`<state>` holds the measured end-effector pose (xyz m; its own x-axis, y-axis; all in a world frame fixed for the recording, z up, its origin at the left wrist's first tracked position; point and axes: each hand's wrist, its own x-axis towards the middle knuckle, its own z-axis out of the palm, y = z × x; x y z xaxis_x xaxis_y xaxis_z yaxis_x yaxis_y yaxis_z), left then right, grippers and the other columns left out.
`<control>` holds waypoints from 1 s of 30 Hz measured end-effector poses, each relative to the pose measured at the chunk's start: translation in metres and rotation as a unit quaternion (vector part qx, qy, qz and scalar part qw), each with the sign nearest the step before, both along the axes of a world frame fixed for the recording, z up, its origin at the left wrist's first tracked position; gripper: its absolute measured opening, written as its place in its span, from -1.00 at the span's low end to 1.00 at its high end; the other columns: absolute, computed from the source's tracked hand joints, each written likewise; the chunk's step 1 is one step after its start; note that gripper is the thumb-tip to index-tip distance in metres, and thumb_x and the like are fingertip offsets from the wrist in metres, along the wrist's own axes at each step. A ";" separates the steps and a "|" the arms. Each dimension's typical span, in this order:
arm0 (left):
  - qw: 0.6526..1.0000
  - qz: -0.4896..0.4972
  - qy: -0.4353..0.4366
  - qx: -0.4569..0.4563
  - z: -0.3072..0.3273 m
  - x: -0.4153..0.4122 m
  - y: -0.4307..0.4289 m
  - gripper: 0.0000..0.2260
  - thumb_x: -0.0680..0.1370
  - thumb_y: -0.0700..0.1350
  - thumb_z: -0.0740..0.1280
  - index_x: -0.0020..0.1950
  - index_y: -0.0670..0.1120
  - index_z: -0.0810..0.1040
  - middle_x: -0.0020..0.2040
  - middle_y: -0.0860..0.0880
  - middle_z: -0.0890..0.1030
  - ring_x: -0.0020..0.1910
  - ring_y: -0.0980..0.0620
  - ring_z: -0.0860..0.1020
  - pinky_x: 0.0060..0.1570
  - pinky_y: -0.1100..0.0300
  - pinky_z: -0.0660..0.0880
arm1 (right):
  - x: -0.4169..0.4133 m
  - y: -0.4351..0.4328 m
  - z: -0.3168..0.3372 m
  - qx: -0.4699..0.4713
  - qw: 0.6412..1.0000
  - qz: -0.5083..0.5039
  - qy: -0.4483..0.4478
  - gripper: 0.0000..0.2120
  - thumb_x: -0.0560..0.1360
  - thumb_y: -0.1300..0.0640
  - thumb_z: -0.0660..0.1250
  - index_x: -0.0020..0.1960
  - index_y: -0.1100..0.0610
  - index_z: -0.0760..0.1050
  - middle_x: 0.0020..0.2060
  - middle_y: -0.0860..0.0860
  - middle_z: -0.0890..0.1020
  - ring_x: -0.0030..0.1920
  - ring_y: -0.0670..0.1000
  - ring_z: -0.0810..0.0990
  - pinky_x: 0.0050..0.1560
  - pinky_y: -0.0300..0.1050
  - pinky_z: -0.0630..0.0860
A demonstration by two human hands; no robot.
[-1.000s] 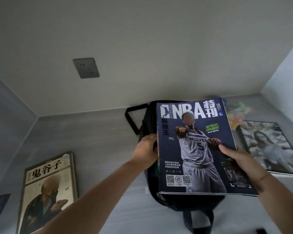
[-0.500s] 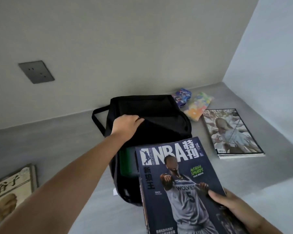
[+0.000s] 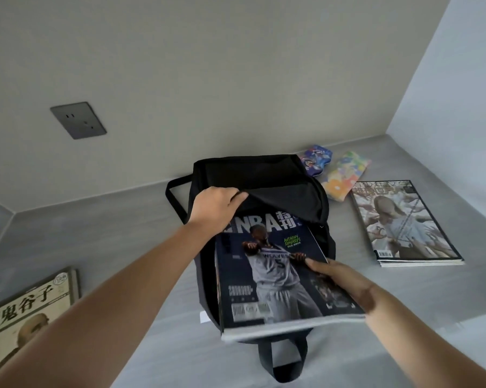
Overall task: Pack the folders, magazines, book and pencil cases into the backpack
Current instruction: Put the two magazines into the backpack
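A black backpack [image 3: 281, 180] lies flat in the middle of the grey surface. My left hand [image 3: 215, 207] grips its front flap and holds the opening lifted. My right hand [image 3: 339, 275] holds a thick dark-blue NBA magazine [image 3: 275, 275] by its right edge; the magazine's top edge is tucked under the lifted flap, inside the bag's mouth. Two colourful pencil cases [image 3: 317, 159] [image 3: 344, 175] lie behind the bag on the right. A second magazine [image 3: 401, 222] lies to the right, and a beige book [image 3: 26, 312] lies at the left.
The grey surface [image 3: 110, 247] is boxed in by a back wall and a right side wall [image 3: 454, 88]. A dark wall socket [image 3: 78, 120] sits on the back wall. The backpack's strap loop [image 3: 282, 359] hangs toward me at the near edge.
My right hand has pushed the NBA magazine forward, so its top edge now sits under the flap. My left hand keeps the flap lifted. The view has tilted slightly.
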<state>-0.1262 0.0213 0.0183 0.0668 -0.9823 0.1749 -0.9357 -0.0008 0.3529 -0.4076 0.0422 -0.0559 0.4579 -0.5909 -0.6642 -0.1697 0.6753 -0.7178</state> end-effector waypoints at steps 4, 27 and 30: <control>1.000 -0.009 0.002 0.003 -0.004 -0.002 0.002 -0.60 0.60 0.07 0.16 -0.31 -0.17 0.46 -0.49 0.03 0.40 -0.43 0.01 0.43 -0.39 0.13 0.32 | 0.020 -0.033 0.003 -0.070 0.993 0.034 0.088 -0.75 0.46 -0.03 0.38 0.04 0.09 0.56 0.05 0.01 0.65 -0.07 -0.01 0.61 -0.02 -0.19 0.50; 0.996 0.047 0.047 0.065 -0.019 0.006 -0.002 -0.72 0.57 0.09 0.20 -0.18 -0.07 0.54 -0.41 0.04 0.49 -0.34 -0.01 0.51 -0.40 0.18 0.31 | 0.063 -0.057 -0.003 -0.112 0.981 -0.023 0.155 -0.54 0.49 0.15 0.35 0.35 0.21 0.34 0.18 0.12 0.48 0.09 0.12 0.52 0.06 0.09 0.59; 0.988 -0.020 0.035 0.149 -0.027 -0.009 -0.005 -0.59 0.48 0.22 0.28 0.25 0.06 0.49 0.10 0.03 0.59 0.14 0.03 0.51 0.16 0.11 0.42 | 0.034 -0.054 0.008 -0.230 0.936 0.088 0.253 -0.77 0.49 0.00 0.32 0.03 0.14 0.47 -0.16 -0.04 0.43 -0.12 0.02 0.51 -0.02 -0.13 0.45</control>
